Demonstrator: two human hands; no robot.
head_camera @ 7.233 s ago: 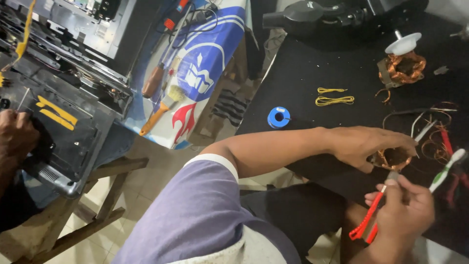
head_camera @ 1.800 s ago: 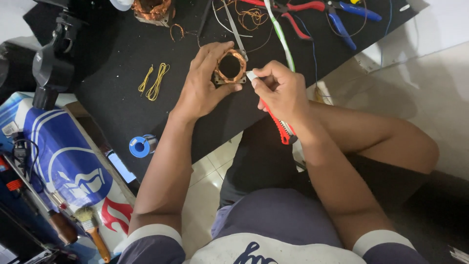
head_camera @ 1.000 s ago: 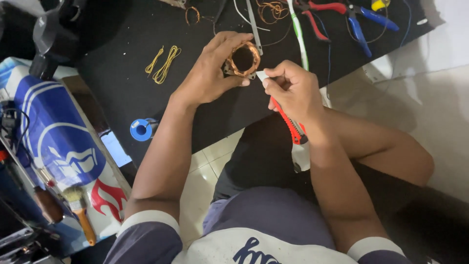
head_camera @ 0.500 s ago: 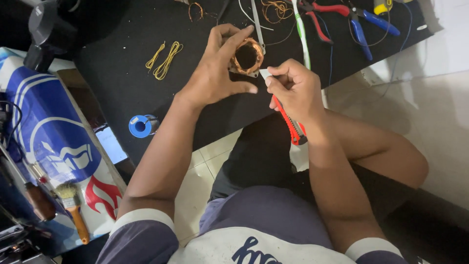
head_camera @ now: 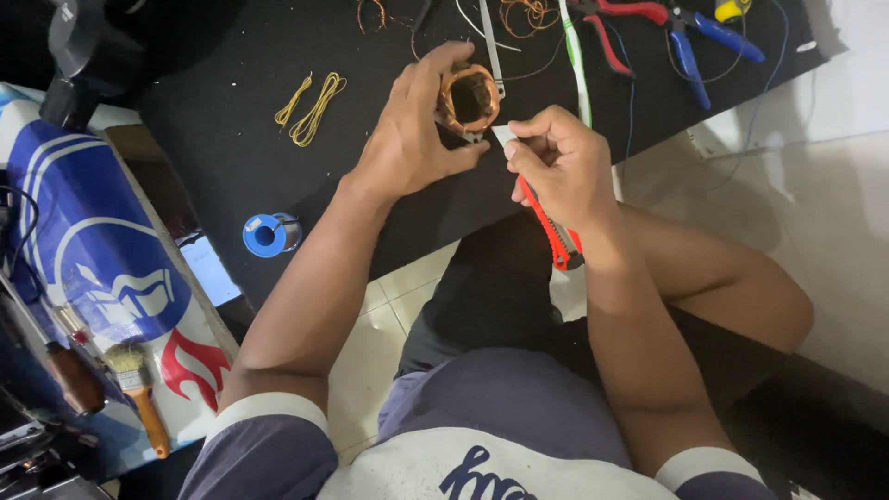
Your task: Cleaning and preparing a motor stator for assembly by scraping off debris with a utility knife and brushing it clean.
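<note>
The copper coil point(head_camera: 468, 95) sits at the near edge of the black mat point(head_camera: 231, 157), pinched in the left hand point(head_camera: 412, 139). The right hand point(head_camera: 560, 167) is clenched around a red utility knife point(head_camera: 554, 233), just beside the coil.

Coil at the near edge of the table point(head_camera: 231, 157), tools behind.
Wire coil point(head_camera: 468, 95) sits between the left hand point(head_camera: 407, 139) and right hand point(head_camera: 560, 167); pliers point(head_camera: 685, 37) lie behind to the right, wire loops point(head_camera: 310, 102) to the left, solder spool point(head_camera: 264, 234) nearer left.
</note>
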